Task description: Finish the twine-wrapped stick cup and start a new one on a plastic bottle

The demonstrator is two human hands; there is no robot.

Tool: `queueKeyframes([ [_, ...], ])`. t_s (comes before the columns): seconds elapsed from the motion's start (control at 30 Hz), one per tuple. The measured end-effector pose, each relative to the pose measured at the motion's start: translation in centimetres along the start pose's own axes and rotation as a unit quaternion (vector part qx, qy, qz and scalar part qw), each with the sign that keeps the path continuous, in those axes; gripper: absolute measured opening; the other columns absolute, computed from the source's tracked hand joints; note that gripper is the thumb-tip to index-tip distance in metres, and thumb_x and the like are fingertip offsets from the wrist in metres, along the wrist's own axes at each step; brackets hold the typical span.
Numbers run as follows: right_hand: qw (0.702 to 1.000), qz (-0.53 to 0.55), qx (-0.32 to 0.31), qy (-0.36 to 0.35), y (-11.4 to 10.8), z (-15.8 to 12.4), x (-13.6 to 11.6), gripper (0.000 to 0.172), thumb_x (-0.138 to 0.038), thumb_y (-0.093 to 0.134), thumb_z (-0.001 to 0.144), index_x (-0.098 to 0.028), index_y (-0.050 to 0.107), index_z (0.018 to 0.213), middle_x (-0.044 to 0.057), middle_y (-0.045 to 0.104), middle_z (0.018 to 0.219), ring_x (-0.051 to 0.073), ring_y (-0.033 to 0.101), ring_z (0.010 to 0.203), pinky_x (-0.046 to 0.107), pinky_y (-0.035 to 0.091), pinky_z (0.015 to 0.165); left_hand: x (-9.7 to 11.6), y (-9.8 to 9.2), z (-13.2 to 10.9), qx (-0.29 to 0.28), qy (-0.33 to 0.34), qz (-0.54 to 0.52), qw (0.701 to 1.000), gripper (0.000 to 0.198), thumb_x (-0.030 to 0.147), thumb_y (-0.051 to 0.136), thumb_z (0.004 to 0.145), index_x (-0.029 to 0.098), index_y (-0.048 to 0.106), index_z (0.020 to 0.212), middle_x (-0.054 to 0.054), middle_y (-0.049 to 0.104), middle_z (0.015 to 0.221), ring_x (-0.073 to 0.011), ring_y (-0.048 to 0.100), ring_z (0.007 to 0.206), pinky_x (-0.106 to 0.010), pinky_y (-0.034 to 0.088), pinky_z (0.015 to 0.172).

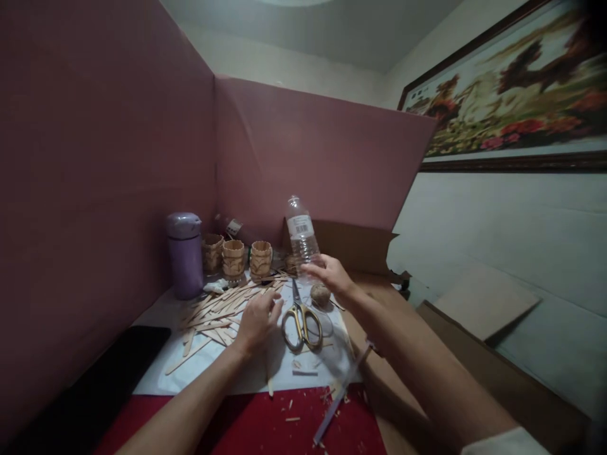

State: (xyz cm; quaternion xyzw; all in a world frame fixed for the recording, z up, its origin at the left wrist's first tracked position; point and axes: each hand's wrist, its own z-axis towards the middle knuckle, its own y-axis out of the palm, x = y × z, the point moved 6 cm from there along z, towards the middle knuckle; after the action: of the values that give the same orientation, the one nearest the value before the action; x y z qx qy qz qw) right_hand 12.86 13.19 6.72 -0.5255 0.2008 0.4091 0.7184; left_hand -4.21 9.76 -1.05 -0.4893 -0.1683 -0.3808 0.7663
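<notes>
My right hand [336, 276] grips a clear plastic bottle [302, 231] near its base; the bottle has a white label with a barcode and leans a little to the left. My left hand [258, 321] rests by a loose heap of flat wooden sticks [220, 309], its fingers apart and nothing seen in them. Between my hands lie scissors [302, 327] with gold-coloured handles, blades pointing away from me. A ball of twine [320, 294] sits just under my right hand. Behind the sticks stand several wooden cups, among them a pale scalloped-rim cup [234, 261].
A purple flask [185, 256] stands at the left, near a pink partition [313, 158]. White paper [156, 373] covers part of a red cloth [256, 423] strewn with wood scraps. A translucent strip [339, 401] lies at the front right. Cardboard [351, 243] stands behind the bottle.
</notes>
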Motion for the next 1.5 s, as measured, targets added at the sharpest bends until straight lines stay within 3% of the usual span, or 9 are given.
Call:
queueKeyframes([
  [0.07, 0.980, 0.196, 0.006, 0.026, 0.5, -3.4, -0.1, 0.038, -0.043, 0.068, 0.076, -0.013, 0.064, 0.100, 0.010, 0.075, 0.096, 0.021, 0.070, 0.084, 0.033, 0.054, 0.076, 0.0, -0.4, 0.3, 0.012, -0.002, -0.091, 0.996, 0.025, 0.036, 0.044, 0.093, 0.020, 0.064, 0.093, -0.006, 0.070, 0.087, -0.0214, 0.066, 0.085, -0.032, 0.048, 0.077],
  [0.13, 0.961, 0.273, 0.020, 0.046, 0.8, -6.1, -0.2, 0.042, -0.043, 0.074, 0.070, -0.014, 0.064, 0.098, 0.010, 0.075, 0.099, 0.022, 0.070, 0.088, 0.034, 0.054, 0.081, 0.5, -0.8, 0.6, 0.009, -0.004, -0.180, 0.984, 0.033, 0.046, 0.045, 0.092, 0.019, 0.063, 0.098, -0.006, 0.071, 0.089, -0.0209, 0.066, 0.086, -0.032, 0.049, 0.079],
  [0.27, 0.958, 0.279, 0.052, 0.052, 1.2, -9.1, -0.3, 0.046, -0.043, 0.077, 0.069, -0.017, 0.062, 0.103, 0.011, 0.074, 0.106, 0.024, 0.070, 0.096, 0.037, 0.053, 0.087, 2.5, -0.5, 1.0, -0.051, -0.031, -0.340, 0.939, 0.058, 0.064, 0.056, 0.084, 0.016, 0.058, 0.116, -0.013, 0.069, 0.115, -0.0236, 0.066, 0.101, -0.034, 0.051, 0.083],
  [0.4, 0.978, 0.183, 0.094, 0.028, 1.7, -10.0, 0.3, 0.054, -0.040, 0.077, 0.070, -0.017, 0.058, 0.114, 0.013, 0.072, 0.112, 0.027, 0.069, 0.100, 0.041, 0.053, 0.091, 5.3, 0.9, 0.8, -0.114, -0.026, -0.433, 0.894, 0.073, 0.060, 0.078, 0.069, 0.016, 0.054, 0.121, -0.014, 0.067, 0.118, -0.0263, 0.064, 0.110, -0.036, 0.051, 0.091],
  [0.57, 0.975, 0.150, 0.161, -0.029, 2.0, -10.6, 1.5, 0.059, -0.037, 0.075, 0.074, -0.020, 0.052, 0.126, 0.016, 0.066, 0.128, 0.029, 0.064, 0.119, 0.045, 0.049, 0.103, 6.6, 2.0, 1.2, -0.071, -0.048, -0.428, 0.900, 0.061, 0.050, 0.085, 0.063, 0.015, 0.058, 0.105, -0.012, 0.069, 0.102, -0.0245, 0.068, 0.094, -0.038, 0.053, 0.086],
  [0.77, 0.962, 0.242, 0.125, -0.031, 2.5, -11.2, 2.1, 0.056, -0.048, 0.071, 0.081, -0.021, 0.054, 0.127, 0.013, 0.066, 0.131, 0.028, 0.064, 0.122, 0.040, 0.050, 0.104, 7.7, 2.4, 1.5, -0.057, -0.016, -0.359, 0.931, 0.041, 0.036, 0.081, 0.065, 0.016, 0.059, 0.093, -0.008, 0.070, 0.090, -0.0216, 0.067, 0.083, -0.034, 0.052, 0.078],
  [1.0, 0.961, 0.219, 0.171, -0.005, 3.7, -11.8, 3.4, 0.063, -0.040, 0.077, 0.076, -0.019, 0.054, 0.130, 0.014, 0.069, 0.127, 0.029, 0.067, 0.116, 0.044, 0.052, 0.102, 6.2, 3.4, 0.0, -0.072, -0.015, -0.420, 0.905, 0.055, 0.039, 0.082, 0.065, 0.016, 0.056, 0.108, -0.012, 0.070, 0.104, -0.0255, 0.066, 0.096, -0.038, 0.051, 0.088],
  [1.3, 0.953, 0.288, 0.088, -0.015, 4.6, -11.7, 3.1, 0.057, -0.043, 0.069, 0.084, -0.021, 0.052, 0.134, 0.015, 0.061, 0.139, 0.030, 0.058, 0.129, 0.050, 0.044, 0.111, 5.1, 2.9, -0.4, -0.036, -0.042, -0.411, 0.910, 0.051, 0.035, 0.082, 0.065, 0.016, 0.057, 0.106, -0.012, 0.071, 0.101, -0.0255, 0.067, 0.095, -0.039, 0.051, 0.089],
  [1.5, 0.950, 0.289, 0.120, 0.025, 4.4, -11.9, 3.6, 0.060, -0.048, 0.073, 0.079, -0.020, 0.055, 0.129, 0.015, 0.066, 0.131, 0.032, 0.061, 0.124, 0.050, 0.046, 0.109, 5.1, 3.7, -0.7, -0.058, -0.061, -0.451, 0.888, 0.063, 0.038, 0.085, 0.062, 0.016, 0.056, 0.114, -0.014, 0.069, 0.112, -0.0263, 0.066, 0.100, -0.038, 0.051, 0.089],
])
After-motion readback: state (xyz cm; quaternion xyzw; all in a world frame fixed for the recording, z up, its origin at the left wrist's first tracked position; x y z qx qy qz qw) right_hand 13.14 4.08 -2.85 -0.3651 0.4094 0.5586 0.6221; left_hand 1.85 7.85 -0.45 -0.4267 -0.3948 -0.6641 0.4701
